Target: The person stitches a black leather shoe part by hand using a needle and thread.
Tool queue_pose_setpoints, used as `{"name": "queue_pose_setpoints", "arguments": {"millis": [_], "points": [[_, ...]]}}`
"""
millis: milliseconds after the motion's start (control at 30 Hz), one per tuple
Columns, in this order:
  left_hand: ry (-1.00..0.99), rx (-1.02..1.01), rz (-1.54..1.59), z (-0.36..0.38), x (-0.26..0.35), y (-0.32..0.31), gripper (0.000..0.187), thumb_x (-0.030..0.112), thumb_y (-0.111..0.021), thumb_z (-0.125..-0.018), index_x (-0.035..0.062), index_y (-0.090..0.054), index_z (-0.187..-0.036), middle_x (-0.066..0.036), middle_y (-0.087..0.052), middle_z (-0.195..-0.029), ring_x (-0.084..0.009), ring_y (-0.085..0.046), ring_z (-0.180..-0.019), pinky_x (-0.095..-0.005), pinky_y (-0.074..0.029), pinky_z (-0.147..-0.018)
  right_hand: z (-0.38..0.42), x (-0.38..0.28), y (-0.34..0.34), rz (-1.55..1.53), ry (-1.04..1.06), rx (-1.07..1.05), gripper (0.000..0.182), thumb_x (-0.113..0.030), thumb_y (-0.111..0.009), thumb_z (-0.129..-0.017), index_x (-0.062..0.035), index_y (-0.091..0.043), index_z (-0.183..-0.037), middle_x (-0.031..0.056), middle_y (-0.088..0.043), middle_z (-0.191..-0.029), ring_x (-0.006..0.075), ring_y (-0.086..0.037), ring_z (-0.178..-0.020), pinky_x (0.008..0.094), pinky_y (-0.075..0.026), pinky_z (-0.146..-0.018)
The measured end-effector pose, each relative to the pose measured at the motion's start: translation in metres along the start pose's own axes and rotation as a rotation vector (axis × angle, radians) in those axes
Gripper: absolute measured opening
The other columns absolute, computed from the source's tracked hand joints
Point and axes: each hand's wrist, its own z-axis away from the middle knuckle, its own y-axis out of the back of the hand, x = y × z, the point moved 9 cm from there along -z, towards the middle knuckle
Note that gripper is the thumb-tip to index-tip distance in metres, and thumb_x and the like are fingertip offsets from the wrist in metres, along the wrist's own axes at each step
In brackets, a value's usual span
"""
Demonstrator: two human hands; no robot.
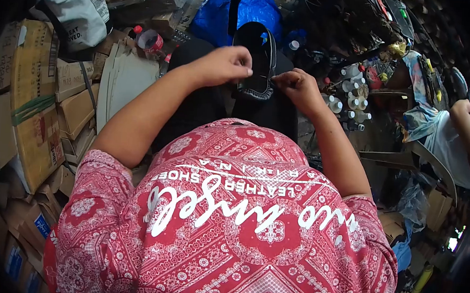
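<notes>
Between my knees sits what looks like a black shoe [273,54], its long opening facing up and its near end gathered and ridged. My left hand [224,67] hovers over its left side, fingers curled in and thumb pressed to them; what they pinch is too small to make out. On the other side, my right hand [299,87] is closed in a pinch, with its fingertips right at the shoe's right rim. A dark strap [234,10] rises beyond the shoe's far end. My dark trousers lie beneath both hands.
A blue plastic bag [211,17] lies just beyond the shoe. Cardboard [36,105] is piled at left, near a red-capped bottle [149,41] and a white bag [83,13]. Several plastic bottles [353,95] stand at right. Another person's arm [464,127] shows at far right.
</notes>
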Motion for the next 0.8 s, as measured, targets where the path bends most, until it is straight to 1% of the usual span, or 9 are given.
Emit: {"name": "queue_pose_setpoints", "arguments": {"millis": [167,300,367,400,467,600,667,700,800], "points": [[-0.271,0.093,0.469,0.050,0.059,0.044,0.024,0.015,-0.064,-0.086,-0.0007,-0.063,-0.105,-0.005,-0.065,-0.087,-0.0103,-0.061,-0.078,-0.0230,-0.047,-0.076,0.000,-0.004,0.000,-0.033,0.050,0.001,0.018,-0.006,-0.068,-0.078,-0.0103,-0.073,-0.095,0.0087,-0.061,-0.082,0.0230,-0.062,-0.078,0.0329,-0.049,-0.072],[-0.569,-0.009,0.577,0.085,0.092,0.078,0.034,0.027,-0.050,-0.095,-0.0015,-0.062,-0.109,-0.012,-0.066,-0.095,-0.0152,-0.063,-0.086,-0.0247,-0.048,-0.077,0.002,-0.007,-0.001,0.011,0.024,-0.003,0.018,-0.006,-0.068,-0.078,-0.0101,-0.072,-0.095,0.0090,-0.061,-0.082,0.0240,-0.063,-0.079,0.0336,-0.049,-0.071],[-0.710,0.096,0.751,0.103,0.110,0.096,0.044,0.034,-0.043,-0.097,-0.0036,-0.060,-0.112,-0.015,-0.065,-0.103,-0.0173,-0.063,-0.091,-0.0235,-0.047,-0.078,0.004,-0.006,0.000,0.023,0.010,0.003,0.018,-0.006,-0.067,-0.078,-0.0100,-0.072,-0.095,0.0092,-0.061,-0.082,0.0243,-0.063,-0.078,0.0338,-0.049,-0.071],[-0.684,-0.003,0.704,0.105,0.104,0.109,0.072,0.057,-0.050,-0.087,-0.0026,-0.049,-0.128,-0.017,-0.061,-0.115,-0.0309,-0.048,-0.119,-0.0424,-0.031,-0.105,0.005,-0.009,0.000,0.034,0.032,0.017,0.018,-0.006,-0.067,-0.079,-0.0098,-0.072,-0.095,0.0099,-0.061,-0.080,0.0252,-0.062,-0.077,0.0340,-0.049,-0.070],[-0.768,0.106,0.684,0.119,0.132,0.103,0.055,0.041,-0.054,-0.092,-0.0030,-0.052,-0.125,-0.016,-0.061,-0.116,-0.0289,-0.052,-0.116,-0.0390,-0.036,-0.102,0.009,-0.011,-0.001,0.047,0.047,0.028,0.017,-0.006,-0.067,-0.079,-0.0097,-0.072,-0.095,0.0107,-0.060,-0.079,0.0261,-0.062,-0.076,0.0343,-0.049,-0.069],[-0.870,0.248,0.453,0.123,0.110,0.132,0.066,0.042,-0.060,-0.089,0.0062,-0.039,-0.140,-0.018,-0.050,-0.135,-0.0287,-0.053,-0.119,-0.0447,-0.044,-0.095,0.016,-0.023,0.001,0.159,0.137,0.101,0.018,-0.005,-0.066,-0.078,-0.0095,-0.072,-0.095,0.0124,-0.058,-0.075,0.0293,-0.060,-0.072,0.0368,-0.049,-0.065],[-0.667,0.525,0.438,0.124,0.081,0.161,0.034,0.019,-0.054,-0.095,-0.0035,-0.057,-0.120,-0.015,-0.063,-0.113,-0.0245,-0.058,-0.109,-0.0323,-0.041,-0.097,0.020,-0.028,0.003,0.212,0.160,0.109,0.019,-0.005,-0.066,-0.078,-0.0093,-0.072,-0.095,0.0127,-0.058,-0.075,0.0301,-0.059,-0.070,0.0376,-0.049,-0.063],[-0.666,0.526,0.442,0.123,0.080,0.159,0.034,0.019,-0.054,-0.095,-0.0035,-0.057,-0.120,-0.015,-0.063,-0.113,-0.0245,-0.058,-0.109,-0.0323,-0.041,-0.097,0.022,-0.031,0.006,0.213,0.155,0.122,0.019,-0.004,-0.066,-0.077,-0.0090,-0.072,-0.095,0.0124,-0.058,-0.075,0.0304,-0.059,-0.069,0.0381,-0.049,-0.062],[-0.644,0.834,-0.286,0.127,0.094,0.143,0.019,0.013,-0.056,-0.094,0.0043,-0.065,-0.109,-0.006,-0.066,-0.104,-0.0130,-0.062,-0.096,-0.0240,-0.045,-0.089,0.029,-0.040,0.011,0.229,0.154,0.142,0.019,-0.003,-0.065,-0.077,-0.0085,-0.072,-0.094,0.0117,-0.058,-0.074,0.0301,-0.059,-0.068,0.0379,-0.048,-0.061]]}}
